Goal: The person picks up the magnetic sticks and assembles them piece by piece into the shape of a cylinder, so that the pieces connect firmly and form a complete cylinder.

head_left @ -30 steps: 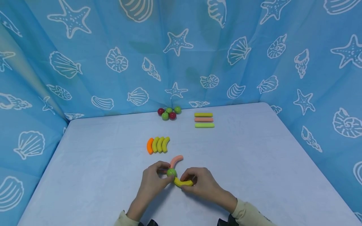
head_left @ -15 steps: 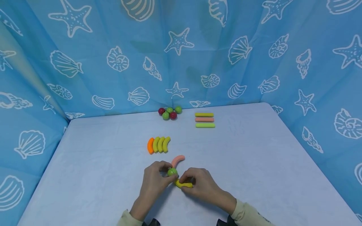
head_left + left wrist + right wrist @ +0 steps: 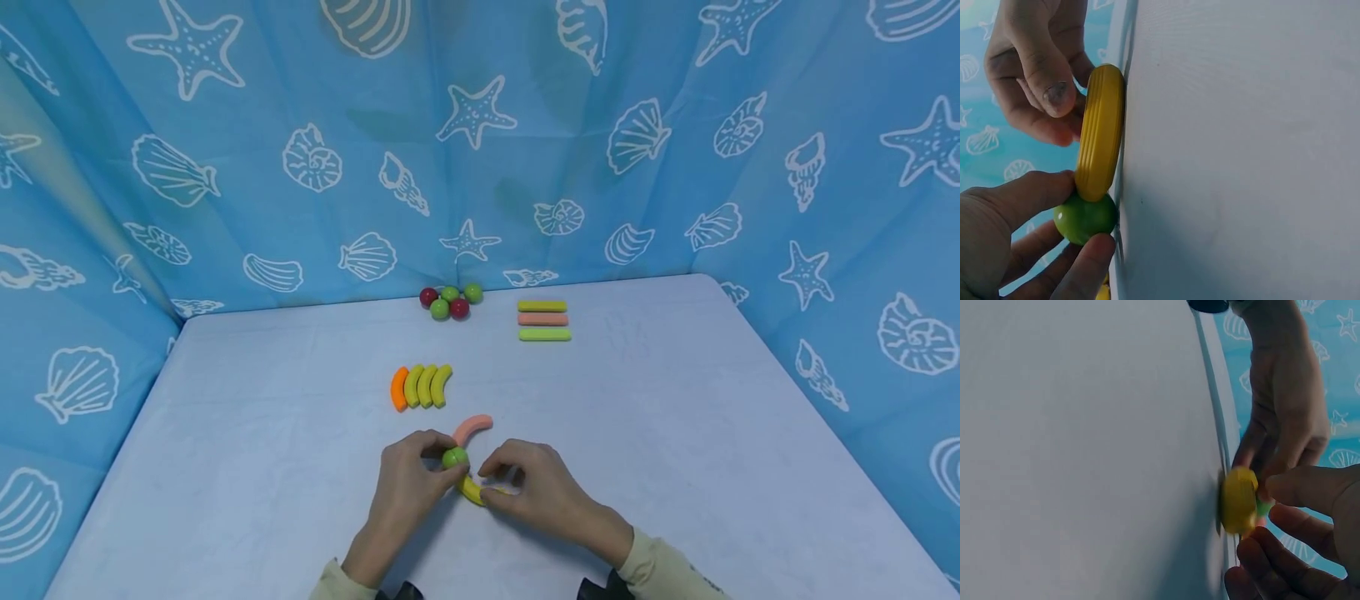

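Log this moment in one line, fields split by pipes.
left hand: pinches glossy green ball | right hand: thumb and forefinger parted, at ridged curved yellow stick | contact: yellow stick's end against green ball

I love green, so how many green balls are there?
4: one green ball held by the left hand, and three green balls beside red balls near the far edge of the table. More may be hidden.

- Single ball (image 3: 453,457): green
- Lower arc (image 3: 1099,134): yellow, lined
- Upper arc (image 3: 474,427): pink
- Arc row (image 3: 427,386): orange, yellow
- Sticks (image 3: 543,319): yellow, pink, lime
- Ball cluster (image 3: 440,309): green, red
- Curtain (image 3: 480,187): blue, white shells and starfish
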Demonstrator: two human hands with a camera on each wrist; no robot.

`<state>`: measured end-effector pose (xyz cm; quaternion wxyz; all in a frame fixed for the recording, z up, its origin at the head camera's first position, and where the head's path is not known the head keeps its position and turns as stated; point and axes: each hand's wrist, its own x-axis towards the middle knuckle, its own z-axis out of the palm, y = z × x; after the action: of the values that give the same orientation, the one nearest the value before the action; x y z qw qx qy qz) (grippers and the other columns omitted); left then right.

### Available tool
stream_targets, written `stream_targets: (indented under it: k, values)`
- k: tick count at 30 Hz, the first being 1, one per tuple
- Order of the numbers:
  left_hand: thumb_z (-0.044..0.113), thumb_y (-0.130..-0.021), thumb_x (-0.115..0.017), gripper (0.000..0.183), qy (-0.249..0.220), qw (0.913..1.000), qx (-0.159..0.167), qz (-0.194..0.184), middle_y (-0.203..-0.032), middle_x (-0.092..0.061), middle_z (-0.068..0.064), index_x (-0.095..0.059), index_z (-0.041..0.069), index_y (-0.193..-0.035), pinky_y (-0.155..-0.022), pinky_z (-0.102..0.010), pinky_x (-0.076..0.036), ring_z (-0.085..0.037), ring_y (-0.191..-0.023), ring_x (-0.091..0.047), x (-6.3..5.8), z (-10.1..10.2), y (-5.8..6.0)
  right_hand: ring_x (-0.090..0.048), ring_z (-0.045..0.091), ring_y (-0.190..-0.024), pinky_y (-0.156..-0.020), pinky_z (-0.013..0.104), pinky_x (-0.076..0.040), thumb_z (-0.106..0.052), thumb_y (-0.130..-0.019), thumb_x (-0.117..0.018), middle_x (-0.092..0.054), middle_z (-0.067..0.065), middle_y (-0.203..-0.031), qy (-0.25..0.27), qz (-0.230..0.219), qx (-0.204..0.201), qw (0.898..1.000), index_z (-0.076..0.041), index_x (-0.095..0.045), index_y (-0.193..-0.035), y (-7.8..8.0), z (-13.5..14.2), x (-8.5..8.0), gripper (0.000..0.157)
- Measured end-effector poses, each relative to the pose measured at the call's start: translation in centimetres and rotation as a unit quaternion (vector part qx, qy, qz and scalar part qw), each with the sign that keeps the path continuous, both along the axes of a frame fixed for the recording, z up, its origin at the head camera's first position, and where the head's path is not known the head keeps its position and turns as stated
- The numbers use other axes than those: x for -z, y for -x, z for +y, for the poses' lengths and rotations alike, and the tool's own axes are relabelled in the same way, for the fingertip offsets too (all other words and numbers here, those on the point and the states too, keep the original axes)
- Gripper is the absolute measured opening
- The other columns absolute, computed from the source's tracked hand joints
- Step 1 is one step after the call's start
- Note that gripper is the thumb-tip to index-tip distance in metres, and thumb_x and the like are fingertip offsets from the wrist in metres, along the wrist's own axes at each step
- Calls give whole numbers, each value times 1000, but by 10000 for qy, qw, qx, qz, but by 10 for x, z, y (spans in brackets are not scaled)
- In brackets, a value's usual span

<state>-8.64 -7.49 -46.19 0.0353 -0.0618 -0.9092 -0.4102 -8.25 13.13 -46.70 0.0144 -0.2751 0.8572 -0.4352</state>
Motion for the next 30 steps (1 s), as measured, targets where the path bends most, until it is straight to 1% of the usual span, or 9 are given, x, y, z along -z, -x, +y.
stream_targets:
  k: [3,5,8,12,14,17,23,27,30]
  values:
    - [16,-72,-90,28,-3,10000,-2,-54,-90,-71,6,-75,13,-97,-79,-35,-55,-9,-84,-65,0,-3,0,-64,9,-80,-67,27,-56,-10,-82,-82,-68,-7,-91,38,163,139,9998,-15,-73,-97,5,4,-1,18]
    - [16,-72,-90,29,9,9999,-11,-104,-90,-71,6,-75,13,-97,-80,-36,-55,-10,-85,-65,-1,-5,0,-65,10,-81,-68,27,-56,-9,-82,-81,-69,-6,-93,-27,258,234,9994,-14,-73,-98,9,8,-3,18]
    - [16,-73,-90,29,16,9998,-37,-187,-90,-71,6,-75,13,-97,-81,-38,-55,-10,-85,-65,-2,-7,-1,-65,12,-82,-68,28,-56,-8,-83,-81,-68,-3,-94,-233,589,341,9974,-11,-72,-99,19,12,-6,19]
    - [16,-73,-90,29,-13,9996,-56,-279,-90,-70,6,-75,13,-97,-82,-38,-55,-11,-85,-64,-3,-9,-1,-66,15,-83,-68,30,-56,-7,-82,-81,-68,1,-95,-613,1203,511,9895,-8,-72,-101,32,15,-9,21]
    - [15,-73,-90,28,-51,9996,-38,-289,-90,-70,6,-75,13,-97,-81,-38,-55,-11,-85,-64,-3,-9,0,-65,16,-84,-69,29,-56,-7,-82,-81,-68,2,-96,-794,1391,623,9851,-7,-71,-102,38,15,-11,22]
    - [15,-73,-90,28,-53,9997,23,-253,-90,-70,6,-75,13,-97,-80,-36,-55,-10,-84,-64,-1,-9,0,-65,17,-86,-70,29,-55,-8,-81,-82,-69,2,-97,-978,1442,751,9818,-7,-72,-103,47,12,-13,23]
    - [15,-72,-90,29,-27,9998,58,-207,-89,-70,6,-75,12,-96,-80,-36,-56,-9,-83,-64,0,-10,-2,-65,20,-89,-74,33,-56,-10,-83,-81,-68,5,-100,-1193,1318,815,9807,-7,-72,-105,65,0,-20,25]
    - [15,-73,-90,29,-31,9998,80,-182,-90,-70,6,-75,12,-97,-80,-36,-56,-9,-84,-65,-1,-12,-1,-65,21,-90,-75,33,-56,-10,-83,-81,-68,6,-101,-1303,1391,950,9771,-6,-72,-106,80,-8,-22,25]
    - [15,-73,-90,29,-46,9998,93,-159,-90,-70,6,-75,12,-97,-79,-35,-56,-9,-84,-65,1,-12,0,-64,21,-90,-76,33,-56,-11,-83,-81,-67,6,-102,-1374,1450,1043,9743,-6,-72,-107,90,-11,-21,26]
